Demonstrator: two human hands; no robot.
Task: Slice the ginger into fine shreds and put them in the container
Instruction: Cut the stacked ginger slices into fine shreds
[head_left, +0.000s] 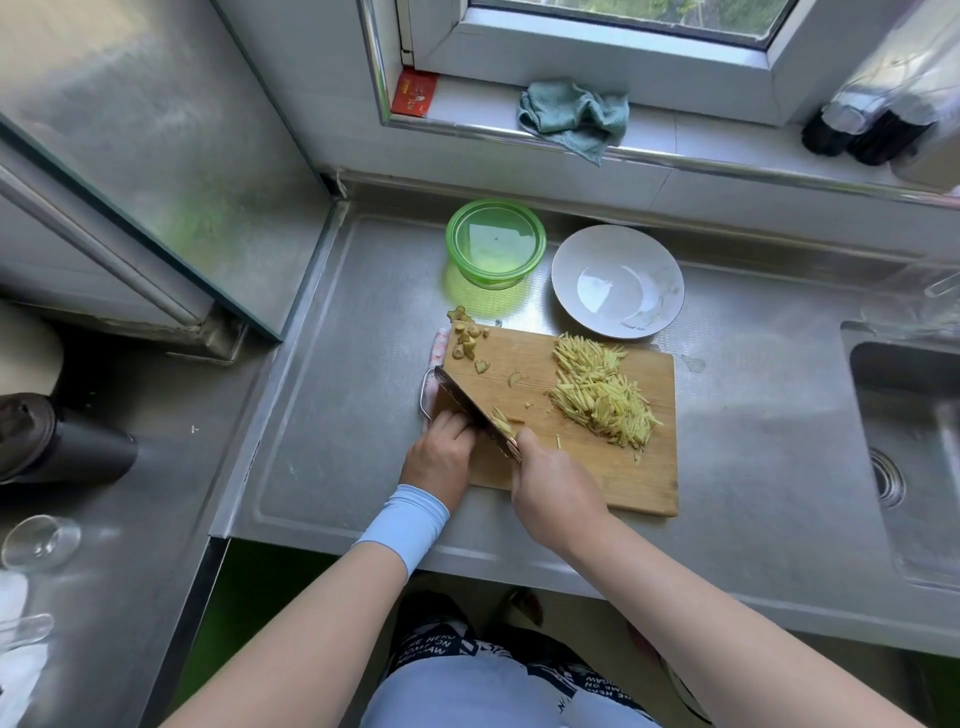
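Head view: right hand (556, 493) is wrapped tight around the handle of a cleaver (467, 410), forefinger up by the blade's heel. The blade is tilted, edge down on the cutting board (597, 478), running from near the hand up to the board's left edge. A few ginger slices (501, 421) show against the blade's right face. Left hand (439, 457) sits on the blade's other side, fingers curled, knuckles close to the steel. The blade hides what is under them, so cannot tell if it grips anything. Pale blue sleeve (405, 525) on that wrist.

Ginger shreds (602, 395) lie in a long pile on the board's right half, a few strays near it. Ginger offcuts (467, 338) sit at the board's far left corner, some just off it. Pinkish cloth (435, 345) pokes out under the board's left edge.

Green container (496, 241) stands on the steel surface (322, 415) beyond the board, apart from the shreds. White plate (618, 283) is just beside it on the right. Sink (914, 441) is far right, and a teal rag (574, 117) lies on the window sill (727, 148).
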